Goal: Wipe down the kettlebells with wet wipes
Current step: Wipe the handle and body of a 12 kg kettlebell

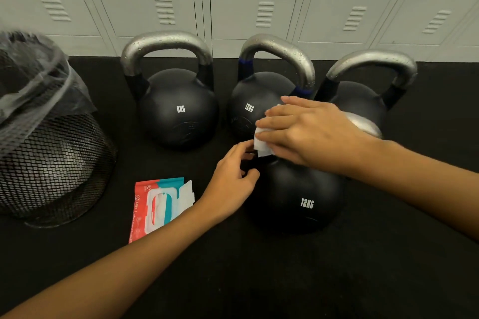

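Note:
Several black kettlebells with steel handles stand on the black floor. The nearest one, marked 12KG (298, 197), has its handle under my right hand (308, 129), which presses a white wet wipe (261, 144) onto that handle with its fingers wrapped over it. My left hand (233, 184) grips the left post of the same handle, fingers curled. Behind stand an 8KG kettlebell (178, 109), a 12KG kettlebell with blue bands (254, 103) and a third kettlebell (363, 101) at the right, partly hidden by my right hand.
An open red and teal pack of wet wipes (158, 204) lies on the floor left of my left forearm. A black mesh bin with a plastic liner (46, 153) stands at the far left. Grey lockers (238, 0) line the back.

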Available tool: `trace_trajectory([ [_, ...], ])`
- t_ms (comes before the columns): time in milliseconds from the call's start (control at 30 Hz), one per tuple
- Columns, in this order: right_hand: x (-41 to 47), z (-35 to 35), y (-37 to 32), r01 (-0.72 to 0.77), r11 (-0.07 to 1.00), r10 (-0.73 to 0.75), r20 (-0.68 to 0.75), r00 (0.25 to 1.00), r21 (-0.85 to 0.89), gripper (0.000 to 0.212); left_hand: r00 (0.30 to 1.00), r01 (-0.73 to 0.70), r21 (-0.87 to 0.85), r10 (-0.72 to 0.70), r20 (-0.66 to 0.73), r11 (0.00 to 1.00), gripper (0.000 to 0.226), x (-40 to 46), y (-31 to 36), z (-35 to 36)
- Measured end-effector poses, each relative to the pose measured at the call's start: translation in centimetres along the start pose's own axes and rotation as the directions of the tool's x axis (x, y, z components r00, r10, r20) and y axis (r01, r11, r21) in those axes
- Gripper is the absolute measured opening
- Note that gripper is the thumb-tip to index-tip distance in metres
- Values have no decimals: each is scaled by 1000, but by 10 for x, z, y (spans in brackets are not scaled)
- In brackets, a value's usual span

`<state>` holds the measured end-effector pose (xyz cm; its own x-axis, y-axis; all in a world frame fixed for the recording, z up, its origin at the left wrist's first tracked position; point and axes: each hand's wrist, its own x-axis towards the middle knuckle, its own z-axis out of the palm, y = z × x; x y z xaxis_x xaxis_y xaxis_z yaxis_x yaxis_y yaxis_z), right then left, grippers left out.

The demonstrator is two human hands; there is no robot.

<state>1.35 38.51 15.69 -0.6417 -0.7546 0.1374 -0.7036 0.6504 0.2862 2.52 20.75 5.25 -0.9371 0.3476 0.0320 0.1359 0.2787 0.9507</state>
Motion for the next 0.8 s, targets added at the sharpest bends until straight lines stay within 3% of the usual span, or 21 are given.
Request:
trace_trajectory([
  [100, 13, -10, -1, -190, 975, 178, 109, 978, 118, 34, 1000, 18, 17, -18, 7, 1000, 55, -1, -1, 0],
  [167, 9, -23, 12, -376, 859, 342, 156, 927, 348, 27, 1000, 10, 17, -10, 16, 1000, 55, -1, 0, -2],
  [233, -2, -32, 28, -468, 711, 419, 219, 881, 524, 23, 1000, 7, 18, -7, 28, 1000, 56, -1, 0, -4],
  [400, -42, -43, 53, -560, 357, 447, 389, 805, 748, 29, 1000, 21, 1, -21, 5, 1000, 50, 3, -1, -8],
  [533, -61, -48, 58, -545, 205, 439, 421, 794, 813, 27, 995, -28, 29, 30, -96, 999, 41, 14, 8, -14],
  [600, -59, -48, 57, -537, 222, 435, 410, 801, 814, 29, 988, -41, 19, 43, -146, 999, 37, 21, 17, -16],
  [667, -50, -44, 53, -506, 340, 441, 341, 830, 793, 31, 979, -42, -16, 38, -198, 999, 36, 29, 26, -17],
  [733, -32, -37, 39, -413, 534, 397, 212, 893, 737, 27, 971, -30, -64, 14, -238, 997, 35, 34, 32, -16],
  [800, -16, -25, 24, -222, 826, 235, 41, 971, 518, 22, 967, -12, -108, -16, -254, 994, 31, 35, 35, -15],
])
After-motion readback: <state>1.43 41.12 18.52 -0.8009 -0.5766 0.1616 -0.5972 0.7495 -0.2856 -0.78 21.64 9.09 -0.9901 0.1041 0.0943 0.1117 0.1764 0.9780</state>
